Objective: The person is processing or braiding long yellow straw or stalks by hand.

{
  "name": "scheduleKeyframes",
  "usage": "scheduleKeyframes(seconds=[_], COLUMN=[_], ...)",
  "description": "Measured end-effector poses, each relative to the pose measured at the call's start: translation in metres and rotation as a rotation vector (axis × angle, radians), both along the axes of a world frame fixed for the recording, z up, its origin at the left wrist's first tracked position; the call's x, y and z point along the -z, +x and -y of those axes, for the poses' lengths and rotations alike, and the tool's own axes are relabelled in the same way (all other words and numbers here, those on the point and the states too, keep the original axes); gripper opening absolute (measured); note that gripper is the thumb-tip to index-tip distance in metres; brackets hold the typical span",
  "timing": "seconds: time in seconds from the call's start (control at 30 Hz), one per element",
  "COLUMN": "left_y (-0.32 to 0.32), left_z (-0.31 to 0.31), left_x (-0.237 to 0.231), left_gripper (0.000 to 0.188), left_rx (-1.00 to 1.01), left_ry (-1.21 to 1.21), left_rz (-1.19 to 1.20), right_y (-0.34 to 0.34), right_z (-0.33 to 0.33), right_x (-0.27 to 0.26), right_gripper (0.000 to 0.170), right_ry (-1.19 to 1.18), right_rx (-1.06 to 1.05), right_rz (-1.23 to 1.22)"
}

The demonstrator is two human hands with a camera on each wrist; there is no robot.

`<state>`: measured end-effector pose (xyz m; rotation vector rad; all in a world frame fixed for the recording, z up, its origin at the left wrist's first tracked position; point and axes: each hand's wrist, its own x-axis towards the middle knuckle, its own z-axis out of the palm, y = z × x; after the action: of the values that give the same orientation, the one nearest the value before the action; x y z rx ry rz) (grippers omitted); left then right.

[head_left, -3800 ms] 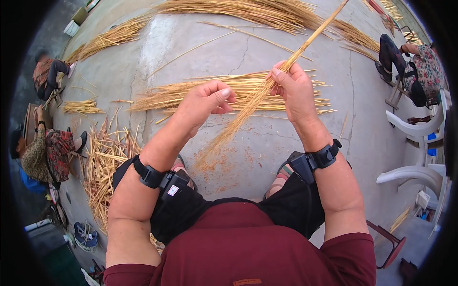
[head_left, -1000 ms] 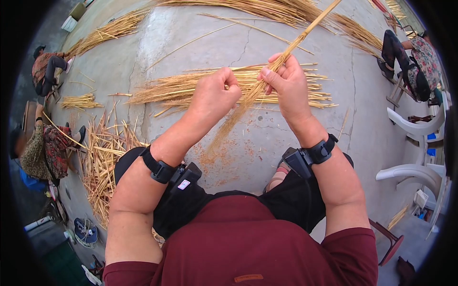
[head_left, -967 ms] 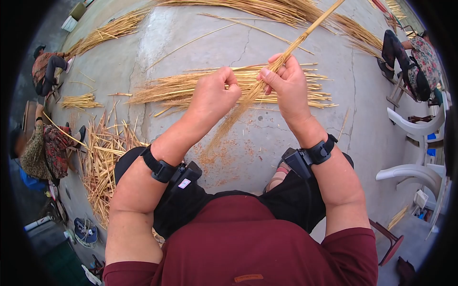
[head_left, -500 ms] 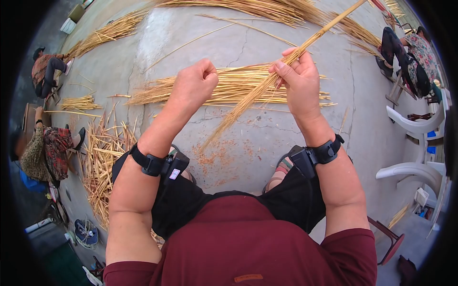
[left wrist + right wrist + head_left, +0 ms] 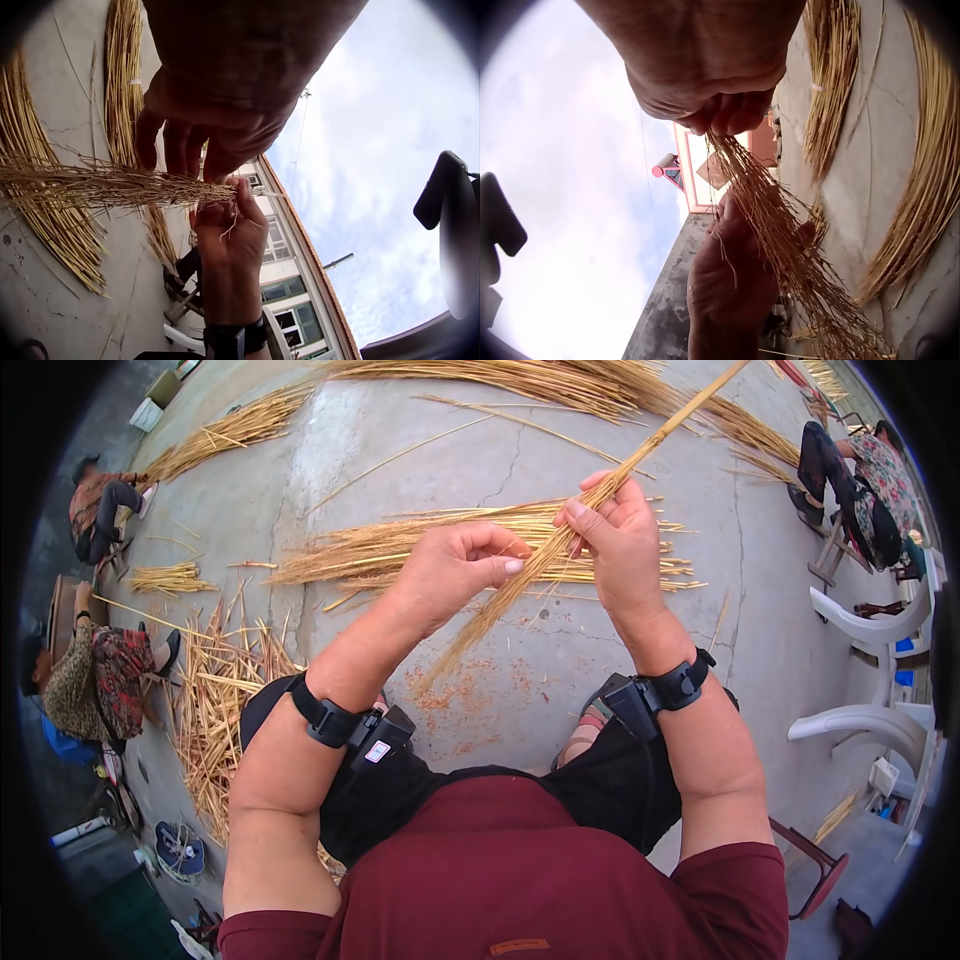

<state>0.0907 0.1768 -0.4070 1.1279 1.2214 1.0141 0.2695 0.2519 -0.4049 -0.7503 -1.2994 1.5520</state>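
Observation:
In the head view my right hand (image 5: pixel 628 540) grips a slim bunch of broomcorn stalks (image 5: pixel 650 445). The bunch slants from upper right to lower left, its branching tassel (image 5: pixel 480 620) hanging toward my feet. My left hand (image 5: pixel 440 575) is beside the tassel, fingers bent loosely and thumb extended, fingertips right at its edge. In the left wrist view, the left fingers (image 5: pixel 176 146) spread above the tassel (image 5: pixel 112 184), while the right hand (image 5: pixel 232 262) holds it farther along. The right wrist view shows the tassel (image 5: pixel 780 232) overlapping the left hand (image 5: pixel 727 277).
More stalks (image 5: pixel 380 550) lie in a pile ahead, and long bundles (image 5: pixel 500 380) lie farther back. Broken stalk pieces (image 5: pixel 220 710) heap up at left. Seated people (image 5: pixel 100 670) are at left, another person (image 5: pixel 890 490) at right, near white plastic chairs (image 5: pixel 870 730). Crumbs (image 5: pixel 460 700) litter the floor.
My left hand was a closed fist beside the tassel, then drew away left; now it has come back right to the tassel with its fingers loosened. The right hand keeps its grip, shifting slightly.

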Motion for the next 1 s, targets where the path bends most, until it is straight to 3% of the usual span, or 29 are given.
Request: scheduleKeyframes(seconds=[0.2,0.3,0.4,0.5,0.6,0.63,0.73,0.83,1.0], left_y=[0.001,0.001,-0.001,-0.020,-0.025,-0.026,-0.010,0.006,0.017], left_z=[-0.002,-0.005,-0.010,-0.014,-0.013,-0.012,-0.002,0.008,0.009], left_x=[0.003,0.009,0.015,0.028,0.012,0.009,-0.005,-0.017,-0.019], left_gripper=[0.007,0.008,0.013,0.020,0.020,0.017,0.011,0.011,0.016], left_rx=[-0.012,-0.060,-0.133,-0.161,-0.095,-0.091,-0.139,0.040,0.112], left_ry=[0.040,0.061,0.174,0.139,0.040,-0.038,0.112,0.072,-0.136], left_rz=[0.000,-0.261,-0.752,-0.853,-0.827,-0.714,-0.258,-0.157,-0.150], right_y=[-0.003,-0.005,-0.005,-0.001,0.009,0.010,0.013,0.011,0.006], right_z=[0.003,0.007,0.009,0.004,-0.002,-0.003,-0.006,-0.005,-0.004], right_x=[-0.001,0.000,-0.001,-0.010,-0.012,-0.012,-0.010,-0.010,-0.010], right_gripper=[0.022,0.022,0.023,0.022,0.021,0.021,0.022,0.022,0.023], right_ry=[-0.007,0.016,0.056,0.104,0.098,0.082,0.057,0.053,0.073], right_rx=[-0.011,-0.015,0.001,0.065,0.087,0.086,0.085,0.101,0.122], right_rz=[0.032,0.043,0.042,0.022,-0.007,-0.010,-0.003,0.015,0.047])
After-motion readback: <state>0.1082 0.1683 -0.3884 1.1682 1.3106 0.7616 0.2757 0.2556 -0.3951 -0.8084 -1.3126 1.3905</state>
